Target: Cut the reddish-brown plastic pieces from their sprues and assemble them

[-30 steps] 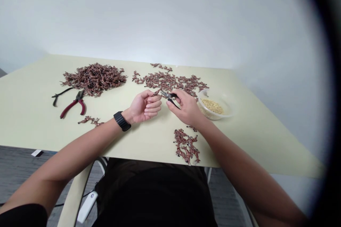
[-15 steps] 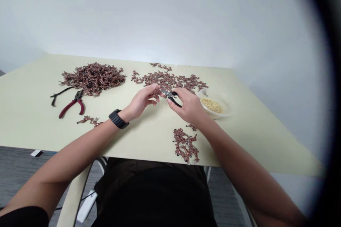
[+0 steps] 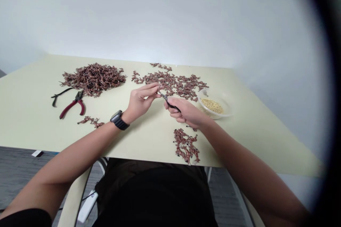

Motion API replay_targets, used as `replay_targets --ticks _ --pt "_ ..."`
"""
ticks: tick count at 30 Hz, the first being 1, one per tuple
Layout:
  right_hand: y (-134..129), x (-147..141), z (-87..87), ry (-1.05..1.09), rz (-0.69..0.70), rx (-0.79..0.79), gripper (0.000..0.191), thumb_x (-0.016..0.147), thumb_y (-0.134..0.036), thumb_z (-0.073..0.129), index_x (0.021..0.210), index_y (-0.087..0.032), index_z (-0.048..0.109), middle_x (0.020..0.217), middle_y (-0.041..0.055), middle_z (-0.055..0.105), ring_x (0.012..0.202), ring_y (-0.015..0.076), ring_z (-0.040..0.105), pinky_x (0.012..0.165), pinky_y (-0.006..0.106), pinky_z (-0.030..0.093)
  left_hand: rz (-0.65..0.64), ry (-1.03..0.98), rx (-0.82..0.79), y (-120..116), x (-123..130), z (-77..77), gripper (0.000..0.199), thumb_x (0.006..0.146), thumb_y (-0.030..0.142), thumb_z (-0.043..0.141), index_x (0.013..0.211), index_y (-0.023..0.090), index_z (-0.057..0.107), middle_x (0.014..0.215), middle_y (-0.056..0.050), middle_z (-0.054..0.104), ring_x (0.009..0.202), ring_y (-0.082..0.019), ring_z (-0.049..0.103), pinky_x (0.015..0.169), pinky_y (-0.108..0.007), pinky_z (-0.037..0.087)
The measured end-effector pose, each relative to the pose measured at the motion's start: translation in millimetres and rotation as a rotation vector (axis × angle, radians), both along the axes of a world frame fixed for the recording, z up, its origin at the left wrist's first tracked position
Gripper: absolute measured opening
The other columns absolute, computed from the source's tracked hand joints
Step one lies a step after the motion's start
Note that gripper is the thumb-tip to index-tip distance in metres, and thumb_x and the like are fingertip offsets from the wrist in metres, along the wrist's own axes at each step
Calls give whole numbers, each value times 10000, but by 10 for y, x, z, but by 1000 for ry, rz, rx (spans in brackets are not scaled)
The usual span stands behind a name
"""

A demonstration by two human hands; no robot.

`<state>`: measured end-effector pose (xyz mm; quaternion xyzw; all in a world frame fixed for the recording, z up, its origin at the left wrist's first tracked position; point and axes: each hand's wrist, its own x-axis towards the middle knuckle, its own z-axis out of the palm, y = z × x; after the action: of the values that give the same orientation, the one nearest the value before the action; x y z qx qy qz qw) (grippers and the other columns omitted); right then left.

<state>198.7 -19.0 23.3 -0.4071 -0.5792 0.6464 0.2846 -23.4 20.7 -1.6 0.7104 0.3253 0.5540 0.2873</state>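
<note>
Pliers (image 3: 165, 97) have turned, right fingers (image 3: 175, 115) gripping them near figurines (image 3: 188, 86) and bowl (image 3: 226, 103), left fingers (image 3: 148, 93) pinching a blurred piece (image 3: 160, 87).

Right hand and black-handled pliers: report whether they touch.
Touching: the head view shows the right hand closed around the black-handled pliers, their metal end pointing out past it.

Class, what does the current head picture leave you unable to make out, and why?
In the head view:
What the left hand pinches: hidden by its fingers.
Part of the held pliers: covered by the right hand.
Lower pieces in the brown heap: buried under others.
Shapes of the yellow bits: too small.
Left sleeve: cut off by the picture edge.
</note>
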Motion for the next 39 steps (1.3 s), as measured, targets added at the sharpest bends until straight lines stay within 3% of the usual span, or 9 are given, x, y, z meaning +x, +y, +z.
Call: replay_targets --ticks 3,8,13,21,23,27,31,35,39 --pt "5 20 -1 -34 -61 109 411 1009 -638 520 922 -240 578 726 -43 297 583 134 184 490 285 128 -78 -113 -134 4 16 7 314 857 410 882 1139 274 860 1281 -93 794 1257 -297 721 1169 -528 531" --pt "47 81 -27 -444 -324 810 273 994 -503 608 1029 -234 633 793 12 547 701 182 452 654 330 357 -415 -351 -588 -4 36 26 309 946 421 800 1151 192 835 1239 -136 784 1034 -201 764 1096 -430 587" --pt "114 138 -100 -538 -282 1068 291 991 -446 605 1180 -226 631 1079 99 696 876 246 603 801 384 458 -502 -382 -739 -48 25 49 245 995 370 739 1149 197 820 1164 -102 772 948 -140 755 974 -288 625" --pt "158 217 -118 -570 -232 1107 313 1017 -469 592 1218 -232 627 1144 111 713 1008 279 657 882 407 481 -522 -346 -757 -37 8 37 253 999 361 729 1159 193 831 1020 -89 766 902 -150 747 900 -282 628" --pt "135 211 -94 -571 -225 1101 299 1022 -467 587 1204 -235 632 1130 103 710 1021 279 658 877 400 474 -520 -344 -754 -36 10 36 241 992 359 740 1144 200 838 1067 -94 776 908 -150 748 910 -292 621" --pt "40 128 -33 -560 -211 1009 270 1036 -465 577 1167 -239 648 973 53 688 858 233 628 784 368 437 -497 -349 -671 -28 28 18 193 939 336 808 1091 229 858 1322 -105 752 1052 -169 735 992 -328 585" --pt "-38 20 -14 -482 -215 814 243 1045 -464 563 1100 -244 650 742 -18 565 665 177 508 674 331 368 -393 -347 -544 4 49 -37 326 861 329 888 1180 276 846 1380 -114 745 1211 -235 702 1016 -393 562" --pt "-45 -18 -36 -391 -208 690 250 1040 -476 560 998 -241 631 729 -29 523 636 157 446 618 317 323 -348 -352 -480 21 59 -80 295 841 330 907 1128 283 862 1391 -108 744 1315 -276 671 1087 -442 532" --pt "-23 -14 -62 -358 -199 674 254 1030 -478 570 991 -232 622 758 -27 535 645 149 439 616 312 322 -338 -339 -466 12 57 -89 288 843 340 906 1118 266 868 1376 -114 752 1352 -299 650 1132 -464 506"
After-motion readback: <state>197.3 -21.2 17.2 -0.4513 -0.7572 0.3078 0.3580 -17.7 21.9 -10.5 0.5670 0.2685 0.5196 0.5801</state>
